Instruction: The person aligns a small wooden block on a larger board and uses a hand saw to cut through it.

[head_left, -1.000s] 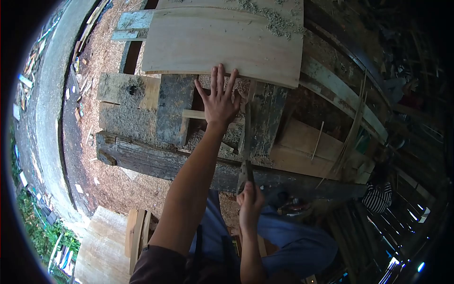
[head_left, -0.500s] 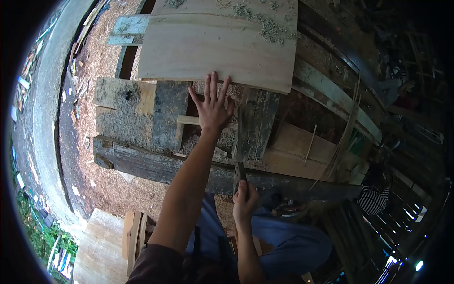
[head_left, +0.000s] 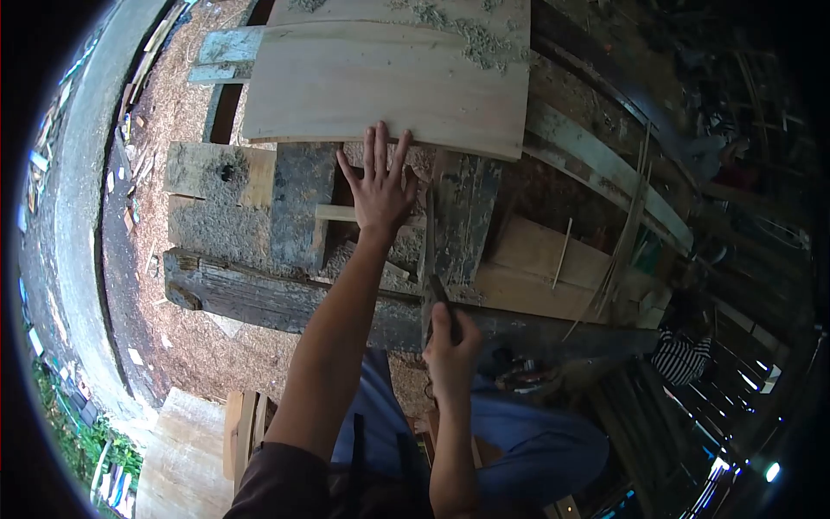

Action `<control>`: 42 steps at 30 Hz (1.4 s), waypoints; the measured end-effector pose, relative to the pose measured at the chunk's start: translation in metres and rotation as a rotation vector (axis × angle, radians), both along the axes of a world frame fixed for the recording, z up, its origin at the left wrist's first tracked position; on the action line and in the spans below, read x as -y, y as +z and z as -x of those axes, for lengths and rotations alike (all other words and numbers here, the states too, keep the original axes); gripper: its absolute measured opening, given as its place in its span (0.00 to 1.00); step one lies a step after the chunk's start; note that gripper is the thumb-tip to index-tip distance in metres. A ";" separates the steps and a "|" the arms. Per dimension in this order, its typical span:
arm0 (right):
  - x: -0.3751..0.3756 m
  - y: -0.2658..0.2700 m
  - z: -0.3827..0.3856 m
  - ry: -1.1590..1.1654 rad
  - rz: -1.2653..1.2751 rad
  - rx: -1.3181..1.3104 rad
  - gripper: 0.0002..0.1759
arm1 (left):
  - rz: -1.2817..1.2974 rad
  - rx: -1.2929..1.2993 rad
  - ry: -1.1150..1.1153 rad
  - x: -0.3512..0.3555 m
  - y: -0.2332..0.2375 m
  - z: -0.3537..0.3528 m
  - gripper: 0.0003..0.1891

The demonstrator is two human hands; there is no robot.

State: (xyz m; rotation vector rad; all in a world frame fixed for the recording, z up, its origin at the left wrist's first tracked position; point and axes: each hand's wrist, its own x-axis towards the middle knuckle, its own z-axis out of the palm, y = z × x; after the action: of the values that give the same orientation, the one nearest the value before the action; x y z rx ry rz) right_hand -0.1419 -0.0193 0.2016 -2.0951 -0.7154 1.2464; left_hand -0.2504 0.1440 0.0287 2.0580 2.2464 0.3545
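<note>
My left hand (head_left: 380, 190) is spread, its fingertips resting on the near edge of a wide, pale wooden board (head_left: 380, 86). Curly shavings and sawdust lie on the board's far right part. In my right hand (head_left: 451, 350) is the dark handle of a handsaw (head_left: 430, 229). Its narrow blade points away from me, up to the board's near edge just right of my left hand. The far end of the blade is hidden at or under the board.
Dark, worn planks (head_left: 298, 208) support the board, with gaps between them. A thick weathered beam (head_left: 251, 290) crosses in front of me. Wood chips (head_left: 251, 355) cover the ground at left. Long thin strips (head_left: 635, 208) lie at right. A person in a striped top (head_left: 681, 359) is at far right.
My right hand has pushed the saw forward, away from me. My left hand stays on the board's edge. The whole view has shifted slightly.
</note>
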 end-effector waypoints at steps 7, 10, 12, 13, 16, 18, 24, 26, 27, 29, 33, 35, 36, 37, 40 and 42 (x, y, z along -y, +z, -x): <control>0.010 -0.036 -0.030 0.066 -0.020 0.054 0.27 | -0.030 0.078 -0.008 -0.005 -0.002 0.001 0.39; 0.054 -0.067 -0.014 0.080 -0.067 -0.085 0.25 | -0.010 0.076 -0.024 -0.001 0.004 -0.006 0.38; 0.074 -0.051 0.005 0.048 -0.091 -0.049 0.24 | 0.045 -0.052 0.003 -0.003 0.006 -0.002 0.36; 0.077 -0.044 0.012 0.029 -0.094 -0.007 0.22 | 0.013 -0.018 -0.004 -0.003 0.005 -0.001 0.36; 0.068 -0.033 -0.002 0.061 -0.020 0.044 0.24 | -0.018 0.020 0.000 -0.003 0.003 -0.002 0.37; 0.019 -0.036 -0.006 0.084 -0.071 0.093 0.24 | -0.049 0.048 -0.006 -0.003 0.002 -0.002 0.38; 0.022 -0.024 0.007 0.094 -0.155 0.062 0.24 | -0.023 0.036 -0.009 -0.003 0.005 -0.001 0.38; 0.037 -0.015 0.005 0.065 -0.073 0.082 0.25 | -0.050 0.058 -0.017 -0.003 0.004 -0.002 0.38; 0.032 -0.017 0.009 0.031 -0.022 0.067 0.25 | -0.045 0.044 -0.011 -0.003 0.003 -0.003 0.38; 0.002 -0.035 0.009 0.054 -0.078 0.087 0.24 | -0.033 0.014 -0.009 -0.003 0.003 -0.003 0.39; -0.005 -0.027 0.008 0.047 -0.129 0.027 0.24 | 0.010 0.005 -0.011 -0.003 0.004 -0.001 0.39; 0.020 -0.015 0.006 0.025 -0.129 0.007 0.25 | 0.012 0.015 -0.007 -0.002 0.006 -0.001 0.39; 0.032 -0.014 0.006 0.036 -0.104 0.023 0.25 | 0.005 0.024 -0.006 -0.003 0.007 -0.003 0.39; 0.038 -0.016 0.004 0.049 -0.083 0.036 0.26 | 0.002 0.029 -0.006 -0.004 0.006 -0.005 0.39; 0.027 -0.014 0.013 0.016 -0.026 0.034 0.26 | -0.006 0.001 -0.004 -0.007 0.003 0.002 0.38; 0.039 -0.020 0.010 0.029 -0.047 0.033 0.26 | -0.027 0.012 -0.005 -0.003 0.003 -0.002 0.38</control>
State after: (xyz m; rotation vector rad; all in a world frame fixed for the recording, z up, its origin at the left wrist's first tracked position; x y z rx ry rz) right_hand -0.1519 -0.0585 0.1820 -2.0783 -0.7851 1.2023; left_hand -0.2482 0.1468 0.0313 2.0683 2.2414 0.3980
